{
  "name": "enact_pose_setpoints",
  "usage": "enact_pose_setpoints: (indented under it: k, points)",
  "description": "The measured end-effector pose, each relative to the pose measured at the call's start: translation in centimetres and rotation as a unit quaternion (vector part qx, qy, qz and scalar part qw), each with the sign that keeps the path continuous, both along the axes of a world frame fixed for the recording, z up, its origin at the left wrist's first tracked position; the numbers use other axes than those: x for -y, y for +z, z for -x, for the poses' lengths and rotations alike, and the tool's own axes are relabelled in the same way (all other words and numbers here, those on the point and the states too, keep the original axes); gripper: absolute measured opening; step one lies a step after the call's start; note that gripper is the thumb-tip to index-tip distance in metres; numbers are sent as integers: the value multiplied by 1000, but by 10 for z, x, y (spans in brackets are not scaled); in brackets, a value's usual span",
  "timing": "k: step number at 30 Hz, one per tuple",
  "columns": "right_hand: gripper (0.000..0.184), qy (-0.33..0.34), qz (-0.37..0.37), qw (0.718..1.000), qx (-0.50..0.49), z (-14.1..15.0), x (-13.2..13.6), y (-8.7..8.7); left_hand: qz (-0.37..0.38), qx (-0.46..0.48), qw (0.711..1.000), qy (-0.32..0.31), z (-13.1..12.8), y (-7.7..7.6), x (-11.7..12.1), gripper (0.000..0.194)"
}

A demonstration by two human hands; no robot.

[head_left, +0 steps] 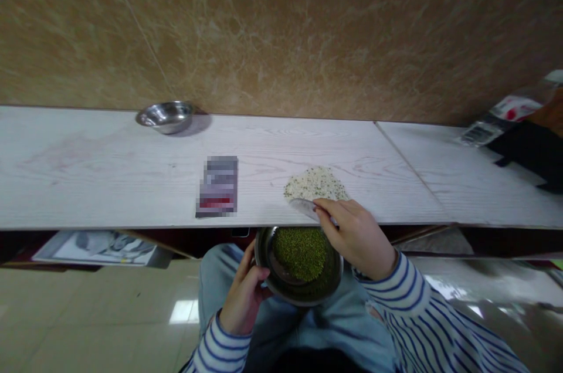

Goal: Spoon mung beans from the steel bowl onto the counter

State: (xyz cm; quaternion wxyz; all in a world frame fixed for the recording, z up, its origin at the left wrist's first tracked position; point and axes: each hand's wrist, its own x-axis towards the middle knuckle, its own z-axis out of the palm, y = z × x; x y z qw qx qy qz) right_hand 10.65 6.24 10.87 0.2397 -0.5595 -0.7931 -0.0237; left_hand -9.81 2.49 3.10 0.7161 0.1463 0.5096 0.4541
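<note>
My left hand (247, 297) is closed on the rim of a metal bowl (303, 298), thumb over the edge. The bowl sits in front of the table edge, above my lap, with a heap of small green beans (303, 253) in it. My right hand (358, 235) grips a greyish spoon (303, 207), its tip low at the near side of a pile of white grains mixed with green beans (316, 182). This pile lies on the whitish wooden table (264, 144). The right fingers cover the spoon's handle.
A second metal bowl (166, 118) stands at the back left by the wall. Nearer lies a blurred-out flat phone-like thing (219, 188). Packaging (501, 118) and a black object (534, 153) are at the far right. Below the tabletop, an open shelf (105, 247) holds papers.
</note>
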Motion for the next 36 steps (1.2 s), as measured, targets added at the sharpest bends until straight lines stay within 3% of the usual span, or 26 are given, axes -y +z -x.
enact_pose_setpoints:
  k: [11,22,36]
  points:
    - [27,-15,-9,1000,-8,37,-8,-10,-1,-3,1000,4,3,0,0,71]
    - [29,-112,43,993,8,14,-15,-4,-2,6,1000,9,3,-2,0,70]
    - [29,-121,18,992,6,-8,-25,-2,-5,10,1000,11,2,-3,0,70]
